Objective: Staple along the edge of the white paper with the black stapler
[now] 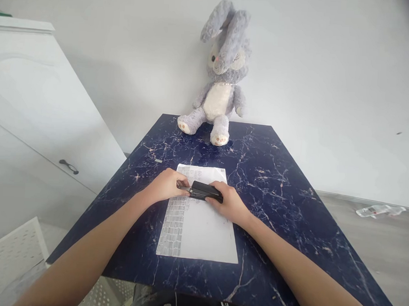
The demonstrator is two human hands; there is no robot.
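A black stapler [202, 190] is held level above printed paper [206, 236] on the dark blue marbled table. My right hand [231, 203] wraps round its right end, thumb and fingers on either side. At its left end, my left hand [169, 186] pinches a thin metallic part that sticks out of the stapler. The fingers partly hide that part, so I cannot tell its exact shape. Printed text and tables run down the paper's left side. A small grey strip [158, 161], perhaps staples, lies on the table beyond my left hand.
A grey plush rabbit [219, 98] sits at the table's far edge against the wall. To the left stands a white cabinet [38, 96] with a dark handle. White perforated baskets [14, 252] are at lower left. Plastic packaging [379, 210] lies on the floor at right.
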